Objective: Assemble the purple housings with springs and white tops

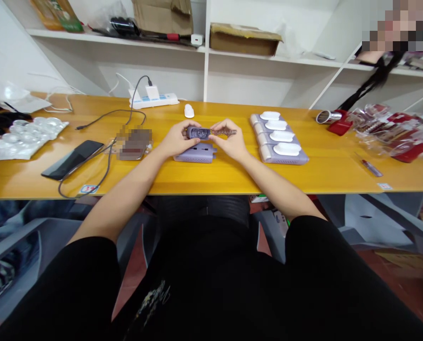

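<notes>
Near the front middle of the table, my left hand [175, 138] is closed around a small purple-grey casing [198, 133] with a dark hollow face. My right hand [234, 143] pinches a thin brown, ridged strip [229, 132] at the casing's right end. Whether the strip touches the casing is hard to tell. Just below both hands lies a lavender housing [194, 154] with small dark slots. A small white oval piece [189, 111] sits behind my left hand. To the right stand several lavender units [286, 156] in a row, with white oval pieces [286, 149] on top.
Left of my arm are a phone [73, 158], a grey cable [109, 166] and a blurred-out item [135, 144]. A power strip [158, 101] lies at the back. Farther right are a screwdriver-like tool [372, 167] and bagged red items [406, 142]. Another person [371, 58] is at upper right.
</notes>
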Demonstrator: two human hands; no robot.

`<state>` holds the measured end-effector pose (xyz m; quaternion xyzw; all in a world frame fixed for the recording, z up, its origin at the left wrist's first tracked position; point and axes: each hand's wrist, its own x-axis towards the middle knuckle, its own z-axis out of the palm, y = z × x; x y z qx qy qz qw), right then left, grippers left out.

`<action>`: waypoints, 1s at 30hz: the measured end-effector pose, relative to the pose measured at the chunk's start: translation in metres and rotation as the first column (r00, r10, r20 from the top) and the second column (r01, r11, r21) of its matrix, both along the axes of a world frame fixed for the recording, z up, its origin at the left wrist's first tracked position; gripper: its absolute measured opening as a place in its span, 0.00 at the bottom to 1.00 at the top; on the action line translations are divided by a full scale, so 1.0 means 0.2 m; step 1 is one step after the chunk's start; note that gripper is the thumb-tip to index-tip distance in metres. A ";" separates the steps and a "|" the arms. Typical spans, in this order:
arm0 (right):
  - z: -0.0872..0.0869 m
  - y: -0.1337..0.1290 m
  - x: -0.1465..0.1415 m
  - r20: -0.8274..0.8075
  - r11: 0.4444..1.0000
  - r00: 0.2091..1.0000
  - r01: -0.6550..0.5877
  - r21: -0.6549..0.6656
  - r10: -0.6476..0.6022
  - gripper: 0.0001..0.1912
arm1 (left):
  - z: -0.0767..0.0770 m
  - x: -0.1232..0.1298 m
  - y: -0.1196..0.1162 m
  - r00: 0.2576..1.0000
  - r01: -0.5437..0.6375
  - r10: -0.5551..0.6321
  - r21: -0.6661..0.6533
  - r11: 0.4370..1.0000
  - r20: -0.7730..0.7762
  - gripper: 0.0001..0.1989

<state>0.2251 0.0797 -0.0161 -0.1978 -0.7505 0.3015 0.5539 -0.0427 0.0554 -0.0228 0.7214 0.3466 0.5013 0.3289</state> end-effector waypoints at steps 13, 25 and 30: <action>-0.04 0.01 -0.02 -0.031 0.997 0.999 0.009 -0.079 -0.012 0.29 | 0.00 0.01 0.02 0.996 -0.054 0.063 0.121 0.991 -0.068 0.25; 0.00 -0.04 -0.04 0.057 0.996 0.995 0.088 -0.008 -0.087 0.35 | 0.04 0.03 -0.02 0.979 -0.153 0.168 0.128 0.980 -0.116 0.19; 0.01 -0.05 -0.04 0.061 0.995 0.993 0.096 0.014 -0.096 0.35 | 0.05 0.04 -0.03 0.973 -0.177 0.193 0.129 0.976 -0.129 0.18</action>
